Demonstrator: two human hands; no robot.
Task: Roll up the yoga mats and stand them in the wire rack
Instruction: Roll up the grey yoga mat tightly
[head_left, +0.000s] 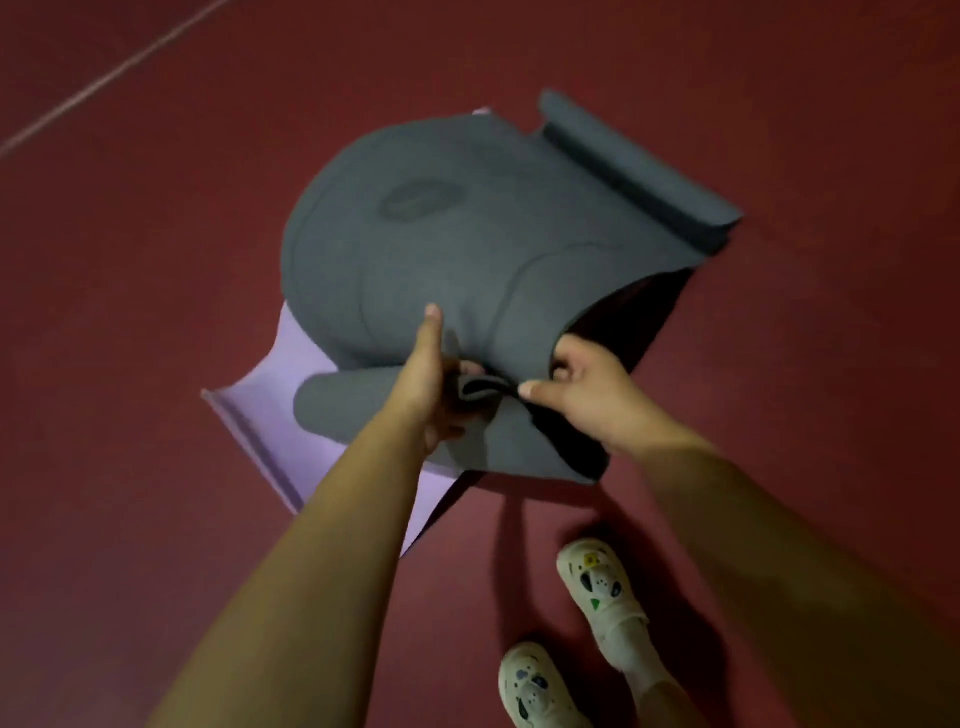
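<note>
The scene is dim, with a muted, warm cast over the red floor (156, 312). Soft shadows fall toward 6 o'clock beneath the grey mat (415, 249). The whole frame is slightly soft, blurrier toward the edges, where wide-angle distortion stretches the forearms. No glare shows anywhere.

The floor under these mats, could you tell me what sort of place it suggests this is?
Probably a gym or sports hall. The dark red floor carries a painted pale line like a court marking, and a grey yoga mat lies over a purple mat.
</note>
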